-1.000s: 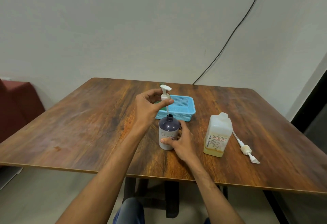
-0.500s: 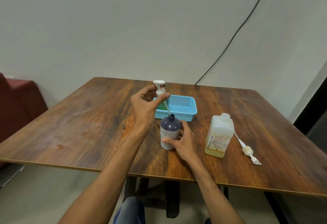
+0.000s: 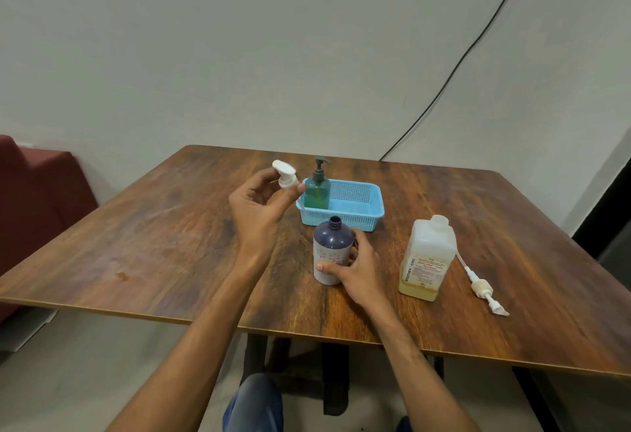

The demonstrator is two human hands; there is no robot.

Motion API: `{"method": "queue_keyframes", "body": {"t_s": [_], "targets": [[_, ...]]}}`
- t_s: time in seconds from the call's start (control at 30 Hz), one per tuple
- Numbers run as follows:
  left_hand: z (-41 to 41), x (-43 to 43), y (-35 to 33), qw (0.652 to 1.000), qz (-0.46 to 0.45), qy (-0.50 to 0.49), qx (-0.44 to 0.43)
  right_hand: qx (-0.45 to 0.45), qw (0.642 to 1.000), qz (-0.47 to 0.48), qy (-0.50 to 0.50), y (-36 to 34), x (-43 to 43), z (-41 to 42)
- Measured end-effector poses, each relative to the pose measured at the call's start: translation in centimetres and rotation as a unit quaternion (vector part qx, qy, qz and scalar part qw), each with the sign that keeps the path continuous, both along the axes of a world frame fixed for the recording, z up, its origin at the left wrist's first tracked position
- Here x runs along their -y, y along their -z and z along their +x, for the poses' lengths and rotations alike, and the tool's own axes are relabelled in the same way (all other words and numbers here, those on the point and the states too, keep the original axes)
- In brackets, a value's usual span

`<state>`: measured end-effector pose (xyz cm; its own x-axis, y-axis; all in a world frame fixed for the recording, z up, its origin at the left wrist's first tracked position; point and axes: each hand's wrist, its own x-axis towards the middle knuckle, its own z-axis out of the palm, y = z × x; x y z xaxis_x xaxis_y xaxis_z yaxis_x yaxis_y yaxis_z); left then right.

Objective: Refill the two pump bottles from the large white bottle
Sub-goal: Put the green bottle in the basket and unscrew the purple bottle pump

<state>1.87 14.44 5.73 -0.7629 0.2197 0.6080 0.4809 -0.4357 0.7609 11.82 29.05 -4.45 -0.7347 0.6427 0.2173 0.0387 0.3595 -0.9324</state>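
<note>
Since it stands nearest, under the right grip, dark bottle (image 3: 333, 243): upright on the desk (image 3: 170, 243), neck open; probably light and easy to tip, so it wants a hold low on the body.
Right grip (image 3: 358, 267): wrapped round the dark bottle's lower half, thumb across the label.
Loose pump (image 3: 483, 290): lies flat on the desk just right of the big white bottle, untouched.
Big white bottle (image 3: 428, 260): upright near the right grip but apart from it, neck open, with yellowish liquid only near the bottom. It looks fairly light, stiff-walled and flat-sided. It is best taken round the middle of the body and would need a steep tilt to pour.
Left grip (image 3: 254, 206): raised above the desk, pinching the white pump head.
White pump head (image 3: 283, 177): clear of the dark bottle, its thin tube slanting down; light and possibly wet, so best held at the collar.
Green bottle (image 3: 317, 189): stands in the left end of the basket, pump on.
Basket (image 3: 362, 192): farthest, blue, behind the dark bottle.
</note>
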Motion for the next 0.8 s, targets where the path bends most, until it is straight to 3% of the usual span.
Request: {"method": "queue_keyframes", "body": {"t_s": [0.5, 0.8], "targets": [[-0.6, 3.0, 10.6, 0.963, -0.258, -0.055, -0.047, 0.004, 1.0, 0.012, 0.009, -0.3, 0.2, 0.1], [-1.9, 4.1, 12.0, 0.896, -0.404, -0.052, -0.176, 0.013, 1.0, 0.023, 0.015, -0.3, 0.2, 0.0]]}}
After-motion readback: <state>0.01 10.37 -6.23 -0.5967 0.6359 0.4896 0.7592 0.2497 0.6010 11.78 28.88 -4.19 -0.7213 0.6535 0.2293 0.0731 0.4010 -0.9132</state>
